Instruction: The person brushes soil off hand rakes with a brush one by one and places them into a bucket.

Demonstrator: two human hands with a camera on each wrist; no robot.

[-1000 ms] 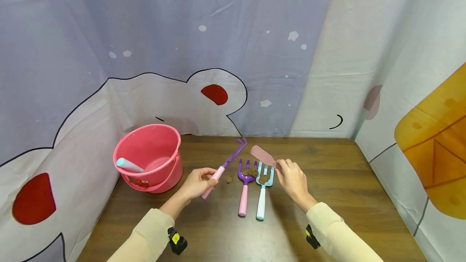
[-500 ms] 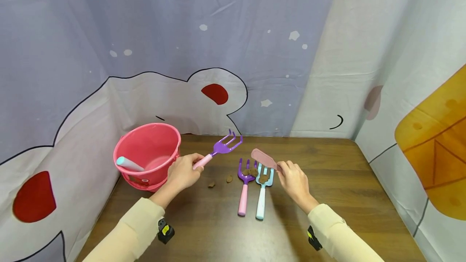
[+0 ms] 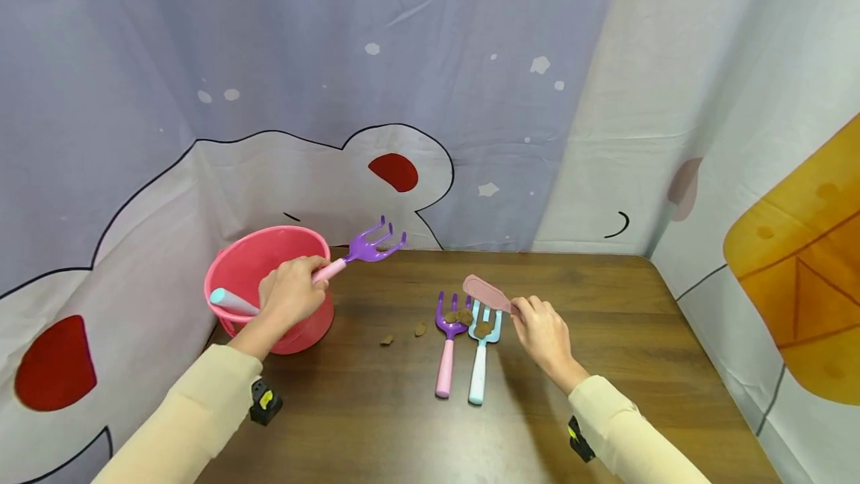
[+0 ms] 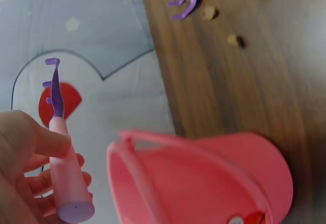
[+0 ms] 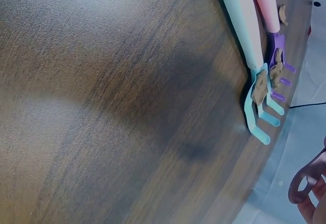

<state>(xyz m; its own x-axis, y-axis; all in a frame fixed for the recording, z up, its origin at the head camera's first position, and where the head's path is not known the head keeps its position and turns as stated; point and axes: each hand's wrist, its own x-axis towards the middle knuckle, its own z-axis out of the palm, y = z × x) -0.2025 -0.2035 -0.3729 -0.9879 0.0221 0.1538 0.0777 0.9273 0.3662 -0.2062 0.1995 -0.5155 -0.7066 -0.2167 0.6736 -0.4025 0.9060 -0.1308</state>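
My left hand (image 3: 292, 291) grips the pink handle of a small purple garden fork (image 3: 368, 247), its tines pointing right and away from me. In the head view that hand overlaps the front right rim of a pink bucket (image 3: 316, 327); the left wrist view shows the fork's pink handle (image 4: 67, 178) beside the bucket. My right hand (image 3: 544, 334) pinches the end of a pink toy shovel (image 3: 485, 292), held above the tines of a light-blue fork (image 3: 478, 373). Left of that lies a second purple fork with a pink handle (image 3: 446, 370). Brown lumps (image 5: 260, 87) rest on both forks.
A white handle with a light-blue end (image 3: 235, 302) leans inside the bucket. Two loose brown pieces (image 3: 386, 340) lie on the wooden table (image 3: 376, 417) between bucket and forks. A printed cloth (image 3: 336, 58) hangs behind and along the sides.
My left hand has moved left and up toward the bucket with the purple fork, whose tines have turned into fuller view. A brown piece beneath it came into sight. My right hand stays nearly still.
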